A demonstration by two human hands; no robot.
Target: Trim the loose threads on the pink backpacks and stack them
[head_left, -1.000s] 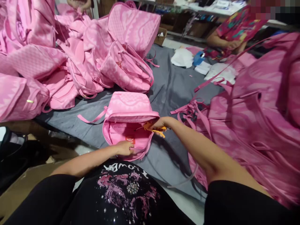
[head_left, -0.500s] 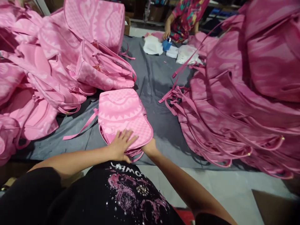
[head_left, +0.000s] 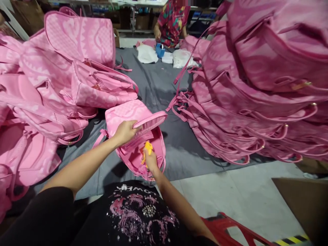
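A pink patterned backpack lies on the grey cloth in front of me, its top facing my body. My left hand is closed on the edge of its front flap and holds it lifted, so the pink inside shows. In my right hand, at the bag's opening, is a small yellow tool that looks like thread snips; its tip is hard to make out. My right fingers are wrapped round it. A pink strap sticks out from the bag's left side.
Pink backpacks are heaped at the left, and a tall stack of backpacks stands at the right. Across the grey cloth, a person stands near white bundles and a blue object. A red stool is at lower right.
The backpack was closed, with my left hand flat on it and my right hand partly under its edge. Now the flap is raised in my left hand, and the yellow tool shows in my right.
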